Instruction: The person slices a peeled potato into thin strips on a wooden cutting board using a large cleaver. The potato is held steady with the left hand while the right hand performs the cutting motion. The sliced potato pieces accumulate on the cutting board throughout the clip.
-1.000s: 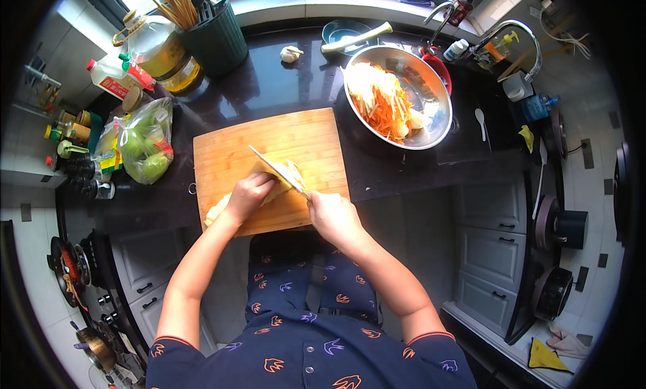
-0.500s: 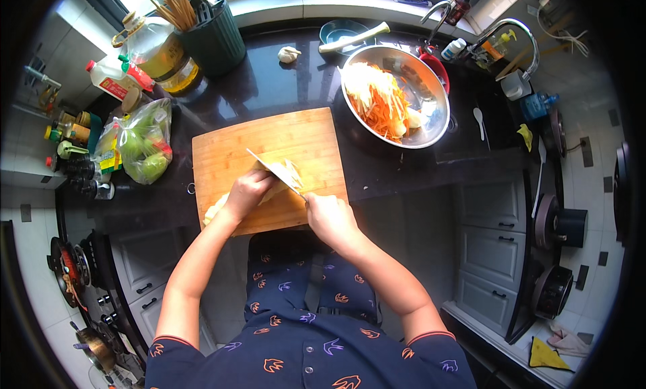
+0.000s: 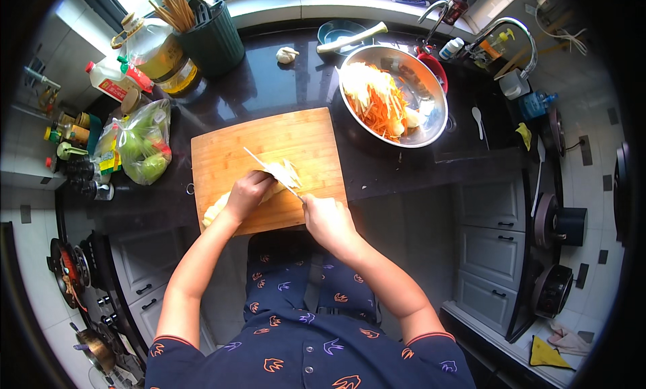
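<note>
My right hand [image 3: 328, 221] grips the handle of a kitchen knife [image 3: 264, 163], its blade slanting up and left over the wooden cutting board [image 3: 296, 130]. Just left of the blade, the curled fingers of my left hand [image 3: 247, 194] press on a pale yellowish vegetable, mostly hidden under them. More pale pieces [image 3: 214, 210] lie by my left wrist at the board's near left corner. Thin cut slices [image 3: 291, 173] rest on the blade's right side. Whether the edge touches the board is hard to see.
Right of the board stands a steel bowl [image 3: 436, 116] holding shredded orange and pale vegetables [image 3: 375, 103]. Behind are a garlic bulb [image 3: 286, 55] and a peeler-like pale-handled tool [image 3: 353, 38] on a blue dish. At left sit a bag of green produce [image 3: 145, 143], an oil jug [image 3: 158, 52] and a chopstick holder [image 3: 210, 42].
The knife and my right hand have shifted very slightly left. My left hand keeps its place on the vegetable, and the whole view has moved a little.
</note>
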Motion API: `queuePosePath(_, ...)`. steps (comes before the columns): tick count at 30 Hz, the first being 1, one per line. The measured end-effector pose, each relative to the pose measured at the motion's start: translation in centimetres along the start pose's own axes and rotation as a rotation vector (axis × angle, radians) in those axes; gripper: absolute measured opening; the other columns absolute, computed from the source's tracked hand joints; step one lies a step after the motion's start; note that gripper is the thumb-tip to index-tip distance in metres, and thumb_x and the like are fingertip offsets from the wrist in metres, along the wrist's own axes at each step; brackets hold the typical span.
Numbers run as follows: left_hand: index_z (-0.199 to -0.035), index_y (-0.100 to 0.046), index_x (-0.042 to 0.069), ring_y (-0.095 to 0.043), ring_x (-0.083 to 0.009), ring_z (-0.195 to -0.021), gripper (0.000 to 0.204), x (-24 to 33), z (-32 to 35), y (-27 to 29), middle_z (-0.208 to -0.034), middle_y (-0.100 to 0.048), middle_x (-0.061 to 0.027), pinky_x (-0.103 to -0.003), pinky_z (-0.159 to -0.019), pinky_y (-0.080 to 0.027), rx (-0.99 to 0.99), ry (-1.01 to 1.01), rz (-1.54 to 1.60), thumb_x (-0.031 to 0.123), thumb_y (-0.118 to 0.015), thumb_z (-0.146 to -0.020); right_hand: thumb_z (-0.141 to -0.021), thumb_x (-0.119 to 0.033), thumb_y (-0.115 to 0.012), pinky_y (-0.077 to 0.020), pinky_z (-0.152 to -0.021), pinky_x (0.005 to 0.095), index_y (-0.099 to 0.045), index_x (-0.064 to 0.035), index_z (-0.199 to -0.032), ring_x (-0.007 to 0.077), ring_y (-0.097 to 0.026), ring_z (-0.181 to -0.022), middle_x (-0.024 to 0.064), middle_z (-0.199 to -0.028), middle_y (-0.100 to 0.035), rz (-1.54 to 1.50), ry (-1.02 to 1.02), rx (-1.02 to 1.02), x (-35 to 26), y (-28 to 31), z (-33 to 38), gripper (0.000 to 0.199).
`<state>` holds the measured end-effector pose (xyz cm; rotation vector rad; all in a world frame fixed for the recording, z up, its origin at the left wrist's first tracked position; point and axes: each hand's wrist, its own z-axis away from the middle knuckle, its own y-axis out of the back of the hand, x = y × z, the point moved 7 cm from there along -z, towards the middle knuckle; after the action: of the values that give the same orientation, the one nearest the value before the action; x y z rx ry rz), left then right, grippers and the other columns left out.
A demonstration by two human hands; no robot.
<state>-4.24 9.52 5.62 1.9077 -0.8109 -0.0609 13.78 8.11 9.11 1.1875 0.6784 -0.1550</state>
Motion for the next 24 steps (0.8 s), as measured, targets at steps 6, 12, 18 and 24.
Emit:
queuePosePath(6, -0.094, -0.075, 0.009, -0.070, -0.0265, -0.084, 0.020, -0.6, 0.6, -0.7, -0.088, -0.070, -0.0071, -0.036, -0.068, -0.059, -0.039, 0.022, -0.013, 0.002, -0.072, -0.075, -0.099, -0.018, -0.054, -0.0558, -0.068, 0.0564, -0.061, -0.0039, -0.096, 0.0464, -0.069, -0.074, 0.0262, -0.078, -0.068, 0.043, -0.025, 0.013, 1.3, -2.2, -0.1, 0.016)
queuePosePath(12, -0.094, -0.075, 0.010, -0.070, -0.0246, -0.088, 0.019, 0.2, 0.0, 0.4, -0.092, -0.071, -0.0055, -0.035, -0.070, -0.059, -0.074, 0.031, -0.050, 0.003, -0.070, -0.077, -0.099, -0.019, -0.053, -0.0562, -0.067, 0.0563, -0.061, -0.0038, -0.094, 0.0473, -0.068, -0.073, 0.0255, -0.077, -0.068, 0.072, -0.048, 0.012, 1.1, -2.4, 0.1, 0.017)
queuePosePath(18, -0.095, -0.075, 0.011, -0.070, -0.0230, -0.087, 0.019, -0.6, 1.2, 0.5, -0.094, -0.072, -0.0036, -0.034, -0.071, -0.059, -0.110, 0.009, -0.035, 0.005, -0.069, -0.078, -0.099, -0.019, -0.054, -0.0563, -0.067, 0.0562, -0.061, -0.0036, -0.095, 0.0466, -0.069, -0.073, 0.0250, -0.077, -0.069, 0.066, -0.031, 0.026, 1.3, -2.8, 0.0, 0.017)
queuePosePath(24, -0.096, -0.076, 0.011, -0.070, -0.0244, -0.088, 0.019, -1.0, 1.0, -0.1, -0.094, -0.073, -0.0049, -0.035, -0.073, -0.059, -0.158, 0.030, -0.012, 0.006, -0.070, -0.079, -0.098, -0.019, -0.055, -0.0560, -0.068, 0.0552, -0.064, -0.0039, -0.098, 0.0454, -0.069, -0.073, 0.0248, -0.077, -0.069, 0.049, 0.015, 0.011, 0.5, -1.2, -0.4, 0.017)
